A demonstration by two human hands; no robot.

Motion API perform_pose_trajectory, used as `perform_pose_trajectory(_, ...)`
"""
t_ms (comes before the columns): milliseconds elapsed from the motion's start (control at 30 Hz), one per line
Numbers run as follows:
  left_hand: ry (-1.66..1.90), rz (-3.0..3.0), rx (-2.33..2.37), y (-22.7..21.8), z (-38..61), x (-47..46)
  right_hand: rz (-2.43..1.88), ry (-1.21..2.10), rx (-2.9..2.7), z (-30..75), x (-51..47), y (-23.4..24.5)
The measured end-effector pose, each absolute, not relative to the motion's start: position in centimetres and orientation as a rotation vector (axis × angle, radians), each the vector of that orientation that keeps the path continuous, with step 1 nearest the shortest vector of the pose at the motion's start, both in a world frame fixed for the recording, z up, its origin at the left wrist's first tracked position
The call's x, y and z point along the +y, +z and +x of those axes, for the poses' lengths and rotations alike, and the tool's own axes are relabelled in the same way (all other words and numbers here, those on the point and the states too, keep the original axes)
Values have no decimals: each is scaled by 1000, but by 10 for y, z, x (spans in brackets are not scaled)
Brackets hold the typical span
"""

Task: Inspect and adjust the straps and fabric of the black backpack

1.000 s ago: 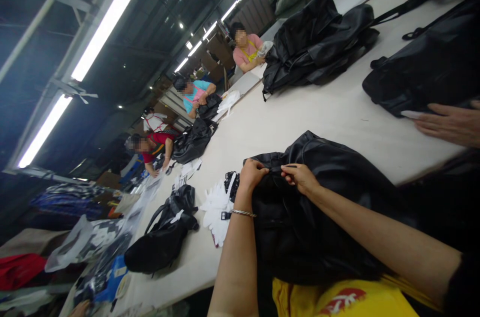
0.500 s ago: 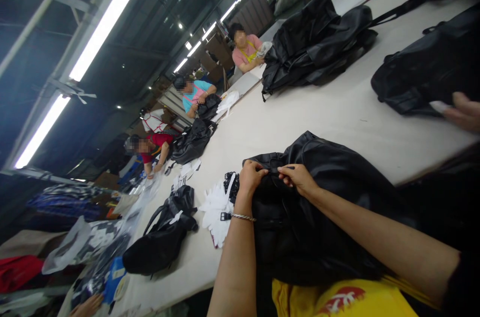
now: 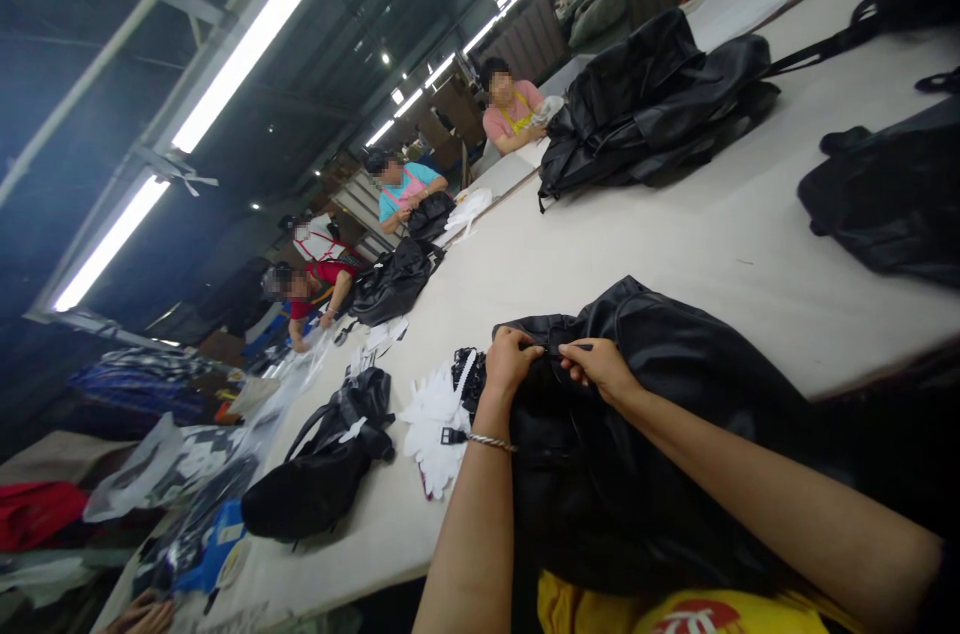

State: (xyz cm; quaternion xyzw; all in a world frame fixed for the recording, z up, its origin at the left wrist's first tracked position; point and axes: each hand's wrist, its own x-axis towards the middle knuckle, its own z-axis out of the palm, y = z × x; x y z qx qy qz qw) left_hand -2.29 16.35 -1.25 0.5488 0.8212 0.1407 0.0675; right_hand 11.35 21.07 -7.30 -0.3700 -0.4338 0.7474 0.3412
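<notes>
A black leather-like bag (image 3: 697,394) lies over the table's near edge and my lap. At its upper edge, my left hand (image 3: 513,359) pinches a short black strap. Just to the right, my right hand (image 3: 600,369) is closed with thumb and forefinger on a narrow black strap end. The two hands are a small gap apart, and the fine detail between the fingertips is too dark to make out. Beside my left forearm are a pile of white strips (image 3: 435,429) and a small heap of black buckle-like parts (image 3: 468,376).
A black backpack (image 3: 315,474) lies to the left on the pale table (image 3: 720,254). Black bags (image 3: 652,104) are heaped across the table, and another dark bag (image 3: 885,194) is at right. Several co-workers sit along the far side. A co-worker's hand (image 3: 146,612) shows at lower left.
The view has tilted slightly. My hands keep their pinch at the same spot on the bag. At right, the dark bag has shifted rightward and the co-worker's hand on it has left view.
</notes>
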Motion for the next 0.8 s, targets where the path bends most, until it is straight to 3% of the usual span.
perform_pose_trajectory(200,429,1610,2512,-12,-10,153,-898,1930,-1326,118,202,-69)
perform_pose_trajectory(467,656,1464,2610,-10,1,151,-961,1562,-2021,90,225,-63)
perform_pose_trajectory(600,1126,958,2679,-18,26,146,-935,1347,-2303,83,246,-55)
perform_pose_trajectory(700,1483,309,2243,-43,48,148,-917,1392,-2381,78,258,-48)
perform_pose_trajectory(800,1679,7,1952,-67,62,156,-813,1191,-2506,74,257,-35)
